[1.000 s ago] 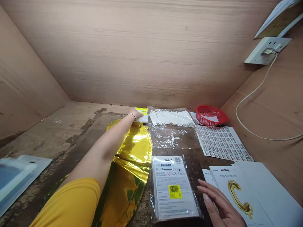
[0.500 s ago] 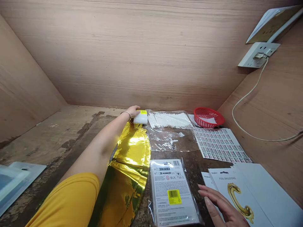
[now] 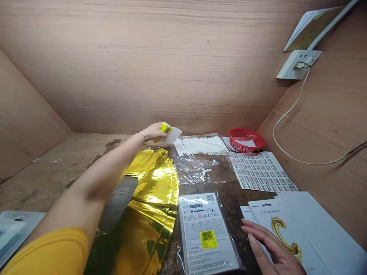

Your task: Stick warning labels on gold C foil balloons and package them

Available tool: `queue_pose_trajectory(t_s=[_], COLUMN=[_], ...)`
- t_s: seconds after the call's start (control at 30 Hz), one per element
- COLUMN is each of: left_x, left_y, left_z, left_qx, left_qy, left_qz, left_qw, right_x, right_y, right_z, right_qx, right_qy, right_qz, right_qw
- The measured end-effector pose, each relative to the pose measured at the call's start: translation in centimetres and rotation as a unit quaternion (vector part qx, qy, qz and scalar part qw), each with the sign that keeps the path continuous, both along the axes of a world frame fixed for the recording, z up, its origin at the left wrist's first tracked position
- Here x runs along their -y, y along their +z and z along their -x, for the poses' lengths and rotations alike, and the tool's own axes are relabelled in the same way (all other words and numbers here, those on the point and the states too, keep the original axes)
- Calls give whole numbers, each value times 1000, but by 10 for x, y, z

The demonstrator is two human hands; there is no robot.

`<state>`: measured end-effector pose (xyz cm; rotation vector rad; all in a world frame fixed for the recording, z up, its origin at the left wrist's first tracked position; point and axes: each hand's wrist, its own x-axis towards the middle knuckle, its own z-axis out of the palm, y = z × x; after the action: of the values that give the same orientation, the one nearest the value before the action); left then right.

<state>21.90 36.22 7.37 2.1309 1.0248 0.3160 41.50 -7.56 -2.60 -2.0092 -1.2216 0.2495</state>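
Observation:
My left hand (image 3: 154, 131) reaches far over the table, its fingers closed on a white backing strip with yellow barcode stickers (image 3: 173, 134). The strip is lifted and tilted. Below that arm lies a fanned stack of shiny gold foil balloons (image 3: 155, 179). My right hand (image 3: 272, 250) has its fingers stretched out and apart, holding nothing, over the edge of white foil balloon cards (image 3: 265, 215) with a gold C-shaped picture. Just left of it, a clear-bagged package (image 3: 197, 229) lies back side up, a yellow barcode sticker on it.
White paper sticks in a clear bag (image 3: 200, 146) lie at the back, next to a red plastic basket (image 3: 246, 140). A sheet of printed stickers (image 3: 263, 172) lies in front of the basket. A socket with a plugged cable (image 3: 299, 65) is on the right. Wooden walls enclose the table.
My left hand has lifted the barcode stickers off the table and moved them slightly left and up, tilting them. The right hand stays almost in place. The view has shifted a little.

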Motion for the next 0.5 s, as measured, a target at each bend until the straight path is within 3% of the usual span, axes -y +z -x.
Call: queue_pose_trajectory(t_s=[0.07,0.13,0.2,0.27,0.33,0.4,0.5], left_x=[33,75,121,164,200,227,246], left_y=[15,21,17,7,-6,-20,-38], left_z=[12,23,31,34,36,35,31], left_qx=[69,126,246,296,306,307,311], left_qy=[-46,-100,-162,-179,-173,-148,-69], left_qz=[31,85,250,358,419,457,496], left_qw=[996,983,922,867,837,822,808], right_x=[-11,-29,-49,-66,-76,-80,-83], right_y=[11,27,44,60,71,72,59], right_z=[10,24,39,52,63,70,75], right_qx=[-60,-167,-294,-394,-437,-446,-443], right_qy=[-11,2,60,150,205,191,129], right_qz=[-28,-70,-94,-114,-125,-137,-143], right_qw=[998,984,949,899,867,864,876])
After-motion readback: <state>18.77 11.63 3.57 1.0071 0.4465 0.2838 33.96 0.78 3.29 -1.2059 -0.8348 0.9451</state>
